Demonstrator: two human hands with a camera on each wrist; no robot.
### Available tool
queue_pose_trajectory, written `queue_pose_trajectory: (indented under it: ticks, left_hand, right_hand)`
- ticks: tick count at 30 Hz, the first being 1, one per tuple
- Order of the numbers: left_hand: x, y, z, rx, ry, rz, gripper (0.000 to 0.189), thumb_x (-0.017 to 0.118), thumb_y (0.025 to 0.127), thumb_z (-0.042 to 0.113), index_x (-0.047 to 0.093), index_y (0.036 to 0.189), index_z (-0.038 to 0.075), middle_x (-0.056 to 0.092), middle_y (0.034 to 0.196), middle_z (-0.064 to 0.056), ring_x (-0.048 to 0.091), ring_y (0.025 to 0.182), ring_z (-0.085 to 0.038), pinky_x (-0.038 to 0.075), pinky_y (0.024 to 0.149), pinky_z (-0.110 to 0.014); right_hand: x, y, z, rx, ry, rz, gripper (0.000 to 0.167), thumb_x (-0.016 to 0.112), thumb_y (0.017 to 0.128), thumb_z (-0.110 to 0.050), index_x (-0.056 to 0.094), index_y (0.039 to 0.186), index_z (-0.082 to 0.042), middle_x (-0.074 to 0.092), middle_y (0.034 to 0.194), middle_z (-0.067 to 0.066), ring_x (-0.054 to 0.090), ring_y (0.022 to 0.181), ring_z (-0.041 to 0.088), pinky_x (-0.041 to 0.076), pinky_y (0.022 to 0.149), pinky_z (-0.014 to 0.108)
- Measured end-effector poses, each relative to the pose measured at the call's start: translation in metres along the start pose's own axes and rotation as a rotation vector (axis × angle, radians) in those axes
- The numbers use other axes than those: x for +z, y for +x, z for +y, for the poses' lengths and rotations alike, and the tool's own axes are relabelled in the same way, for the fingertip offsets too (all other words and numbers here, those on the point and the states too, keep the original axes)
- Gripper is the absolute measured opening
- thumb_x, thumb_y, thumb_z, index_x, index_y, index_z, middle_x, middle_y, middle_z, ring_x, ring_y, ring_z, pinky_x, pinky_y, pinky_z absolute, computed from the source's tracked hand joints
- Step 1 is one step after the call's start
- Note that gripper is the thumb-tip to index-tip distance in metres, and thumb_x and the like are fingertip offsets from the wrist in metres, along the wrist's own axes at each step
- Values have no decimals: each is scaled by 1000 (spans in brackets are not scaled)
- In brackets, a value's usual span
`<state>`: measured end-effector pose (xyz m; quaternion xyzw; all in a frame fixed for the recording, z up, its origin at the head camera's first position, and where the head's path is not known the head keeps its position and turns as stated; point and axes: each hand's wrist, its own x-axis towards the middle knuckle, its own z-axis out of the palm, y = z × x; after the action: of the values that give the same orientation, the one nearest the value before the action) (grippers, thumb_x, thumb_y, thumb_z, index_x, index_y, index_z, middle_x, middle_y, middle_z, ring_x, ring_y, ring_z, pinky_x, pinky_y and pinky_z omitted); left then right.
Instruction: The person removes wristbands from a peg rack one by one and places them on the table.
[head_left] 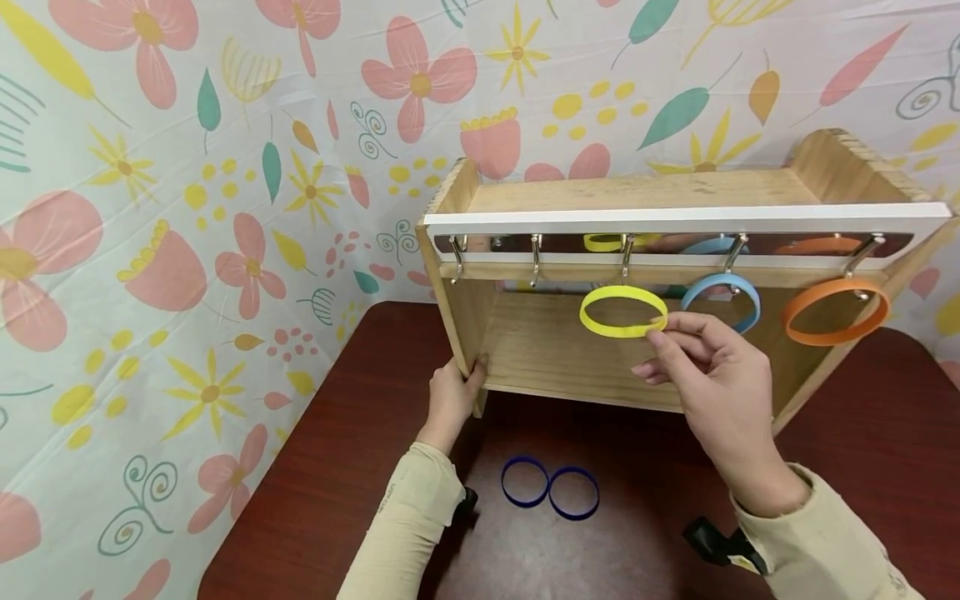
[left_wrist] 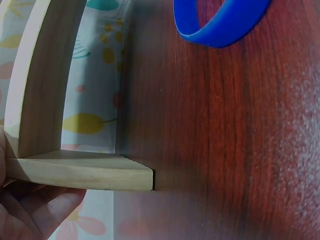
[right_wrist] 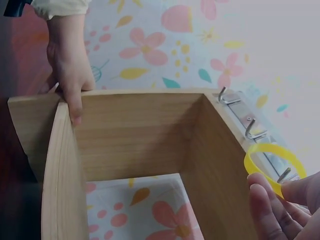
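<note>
My right hand pinches a yellow wristband between thumb and fingertips, just below the middle hook of the rack. In the right wrist view the yellow wristband overlaps a hook's tip. My left hand grips the lower left side of the wooden shelf, its thumb over the front edge. A light blue wristband and an orange wristband hang from the two hooks on the right. The two left hooks, one of them a bare hook, carry nothing.
Two dark blue wristbands lie side by side on the dark red table in front of the shelf. A flower-patterned cloth hangs behind and to the left.
</note>
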<state>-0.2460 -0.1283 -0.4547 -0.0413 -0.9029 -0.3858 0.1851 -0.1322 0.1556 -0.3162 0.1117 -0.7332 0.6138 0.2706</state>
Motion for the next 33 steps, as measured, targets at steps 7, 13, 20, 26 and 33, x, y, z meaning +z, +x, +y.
queue_pose_trajectory:
  ticks: [7,13,20,26,33]
  left_hand:
    - [0,0,0,9,-6,15,29,62,95,35,63,81,10,65,67,-6,60,57,-19,50,53,-33]
    - [1,-1,1,10,-2,23,29,63,95,35,63,80,10,64,66,-7,60,57,-21,50,54,-35]
    - [0,-1,0,14,-8,33,28,63,95,35,66,86,9,67,69,-9,63,61,-23,52,56,-37]
    - [0,0,2,16,-10,29,28,63,95,35,66,86,9,67,69,-9,63,60,-23,51,56,-36]
    - [-1,-1,1,12,-12,25,28,63,95,35,66,86,9,67,70,-9,63,60,-22,51,55,-35]
  right_hand:
    - [-1,-5,-1,10,3,-25,16,65,92,-2,62,106,6,73,82,-2,69,60,13,55,59,23]
    - [-5,-8,0,21,78,-44,16,65,92,0,61,105,8,73,82,2,69,61,15,55,59,24]
    - [-8,-11,-1,41,130,-68,16,64,92,1,61,106,8,74,85,3,69,62,15,55,60,25]
    - [-11,-15,0,63,141,-81,16,64,92,1,62,106,7,74,86,3,69,62,16,55,60,26]
    - [-15,-20,4,71,155,-91,15,64,92,3,62,106,6,73,82,6,69,61,18,54,58,25]
